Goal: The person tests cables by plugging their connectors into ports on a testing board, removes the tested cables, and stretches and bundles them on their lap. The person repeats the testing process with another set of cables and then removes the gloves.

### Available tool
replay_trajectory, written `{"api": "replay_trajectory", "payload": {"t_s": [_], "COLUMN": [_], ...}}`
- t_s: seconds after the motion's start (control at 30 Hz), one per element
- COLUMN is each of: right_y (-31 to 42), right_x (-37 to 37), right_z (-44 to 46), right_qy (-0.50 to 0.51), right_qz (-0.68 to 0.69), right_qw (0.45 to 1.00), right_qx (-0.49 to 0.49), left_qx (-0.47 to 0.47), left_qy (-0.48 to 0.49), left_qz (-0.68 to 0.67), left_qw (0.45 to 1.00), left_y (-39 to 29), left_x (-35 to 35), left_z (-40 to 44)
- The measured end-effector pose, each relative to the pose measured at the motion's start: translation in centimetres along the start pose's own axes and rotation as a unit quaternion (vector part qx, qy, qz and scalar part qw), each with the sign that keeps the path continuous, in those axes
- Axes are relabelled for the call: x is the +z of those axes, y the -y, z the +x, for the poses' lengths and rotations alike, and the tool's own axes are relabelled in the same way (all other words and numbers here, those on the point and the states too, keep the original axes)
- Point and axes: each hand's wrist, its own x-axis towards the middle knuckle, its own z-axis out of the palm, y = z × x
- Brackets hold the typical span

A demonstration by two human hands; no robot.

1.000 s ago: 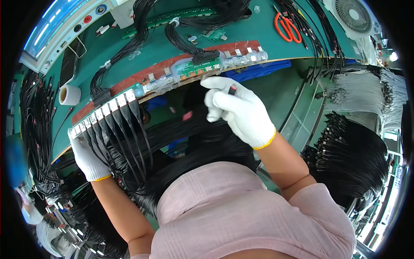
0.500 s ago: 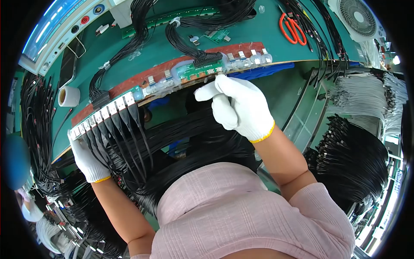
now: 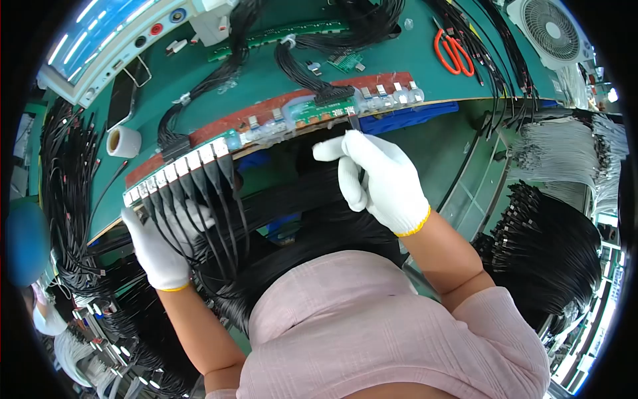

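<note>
My right hand (image 3: 382, 179), in a white glove, is closed on a black cable (image 3: 354, 124). The cable's dark plug end points at the right part of the green circuit board (image 3: 324, 108) on the bench edge. My gloved left hand (image 3: 163, 249) is at the left, below a row of white-topped plugs (image 3: 176, 171). Its thumb and fingers are apart, and black cables (image 3: 216, 219) from those plugs hang across them. A reddish-brown strip (image 3: 232, 124) carries the board and several metal USB connectors.
Orange-handled scissors (image 3: 453, 53), a tape roll (image 3: 123, 142) and a phone (image 3: 123, 100) lie on the green bench mat. An instrument (image 3: 126, 46) stands at back left, a fan (image 3: 550, 28) at back right. Cable bundles (image 3: 551, 246) hang at the right.
My right hand has drawn back slightly from the board, and a black plug now shows at its fingertips. My left hand has shifted right, its fingers now showing behind the cables.
</note>
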Motion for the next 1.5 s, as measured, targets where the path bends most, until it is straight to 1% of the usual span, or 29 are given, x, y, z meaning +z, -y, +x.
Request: {"api": "replay_trajectory", "payload": {"t_s": [0.03, 0.1, 0.23, 0.27, 0.37, 0.4, 0.43, 0.5, 0.57, 0.67, 0.73, 0.77, 0.83, 0.87, 0.97, 1.0, 1.03, 1.1, 1.13, 1.17, 1.23, 1.27, 1.3, 1.33, 1.37, 1.4, 1.43, 1.47, 1.5], "right_y": [0.0, 0.0, -0.5, 0.2, 0.2, -1.2, -1.3, -1.3, -0.9, -1.6, -2.1, -2.3, -2.0, -2.4, -5.6, -6.2, -6.7, -6.2, -4.9, -3.1, 0.7, 3.1, 3.3, 5.4, 5.3, 3.3, 2.4, 2.7, 4.1], "right_x": [0.2, 0.6, 0.0, 1.1, 0.9, -0.7, -1.3, -2.8, -3.5, -4.2, -3.3, -2.4, -0.1, 0.3, 1.9, 2.7, 3.9, 5.0, 5.0, 5.0, 3.4, 2.9, 0.3, -0.8, -3.6, -7.8, -10.3, -11.5, -12.0], "right_z": [-0.1, 0.5, 1.0, -0.4, -2.8, -2.3, -1.8, -1.2, -1.9, -2.4, -2.2, -2.2, -3.0, -3.1, -2.7, -2.5, -3.8, -3.4, -3.0, -2.6, -2.7, -2.6, -1.9, -2.7, -2.6, -2.3, -2.0, -2.7, -3.4], "right_qy": [-0.007, -0.015, 0.042, -0.033, -0.033, 0.003, -0.038, -0.079, -0.101, -0.099, -0.028, 0.013, 0.113, 0.165, 0.257, 0.318, 0.293, 0.384, 0.436, 0.484, 0.383, 0.323, 0.355, 0.29, 0.287, 0.29, 0.266, 0.188, 0.115], "right_qz": [0.0, 0.049, 0.17, 0.078, -0.147, -0.3, -0.394, -0.554, -0.537, -0.462, -0.405, -0.375, -0.315, -0.36, -0.41, -0.361, -0.306, -0.3, -0.252, -0.202, -0.246, -0.335, -0.365, -0.379, -0.399, -0.427, -0.506, -0.486, -0.441], "right_qw": [1.0, 0.999, 0.984, 0.996, 0.988, 0.938, 0.891, 0.726, 0.748, 0.786, 0.854, 0.887, 0.936, 0.908, 0.853, 0.862, 0.901, 0.87, 0.854, 0.832, 0.878, 0.859, 0.837, 0.851, 0.848, 0.856, 0.803, 0.851, 0.881], "right_qx": [0.011, -0.002, 0.028, 0.034, -0.017, -0.172, -0.22, -0.401, -0.377, -0.398, -0.326, -0.271, -0.113, -0.138, -0.196, -0.158, -0.092, 0.074, 0.129, 0.183, 0.148, 0.215, 0.202, 0.219, 0.197, 0.025, -0.167, -0.063, 0.124], "left_qx": [-0.019, -0.049, -0.093, -0.096, -0.099, -0.09, -0.086, -0.079, -0.049, -0.098, -0.177, -0.167, -0.132, -0.109, -0.106, -0.067, 0.006, 0.039, 0.052, 0.065, 0.086, 0.101, 0.12, 0.139, 0.144, 0.191, 0.223, 0.227, 0.195], "left_qy": [0.104, 0.16, 0.099, 0.084, 0.046, 0.043, 0.027, -0.002, 0.037, 0.024, 0.047, 0.057, 0.091, 0.017, 0.025, 0.052, 0.022, 0.2, 0.181, 0.259, 0.106, 0.119, 0.085, -0.045, -0.073, -0.21, -0.284, -0.301, -0.351], "left_qz": [-0.014, 0.088, 0.069, 0.041, 0.037, 0.025, 0.027, 0.034, 0.104, 0.076, 0.011, 0.084, 0.039, 0.105, 0.202, 0.141, 0.179, 0.026, 0.046, -0.003, -0.136, -0.189, -0.219, -0.205, -0.223, -0.167, -0.075, -0.049, -0.022], "left_qw": [0.994, 0.982, 0.988, 0.991, 0.993, 0.995, 0.996, 0.996, 0.993, 0.992, 0.983, 0.981, 0.986, 0.988, 0.973, 0.986, 0.984, 0.979, 0.981, 0.964, 0.981, 0.969, 0.965, 0.968, 0.961, 0.944, 0.929, 0.925, 0.916], "left_y": [0.6, 2.0, 1.8, 1.7, 1.2, 1.4, 1.7, 2.4, 3.1, 3.5, 3.3, 3.1, 3.7, 3.5, 4.3, 5.3, 5.6, 4.8, 3.8, 2.1, -1.1, -2.3, -3.6, -4.8, -5.9, -6.3, -5.9, -5.3, -4.7], "left_x": [-0.2, -0.5, 2.3, 2.5, 4.0, 4.2, 4.2, 4.3, 4.8, 6.6, 7.8, 8.9, 8.8, 10.3, 11.5, 10.9, 10.9, 11.1, 9.6, 8.4, 6.9, 4.5, 1.6, -0.8, -5.3, -7.3, -9.9, -13.8, -15.7], "left_z": [-0.6, -0.9, -2.8, -3.0, -3.6, -3.7, -3.7, -3.8, -4.9, -4.9, -3.3, -3.1, -2.9, -3.7, -7.8, -8.8, -9.0, -8.5, -8.2, -7.3, -7.5, -7.3, -7.1, -7.4, -7.3, -7.5, -7.7, -8.1, -8.9]}}
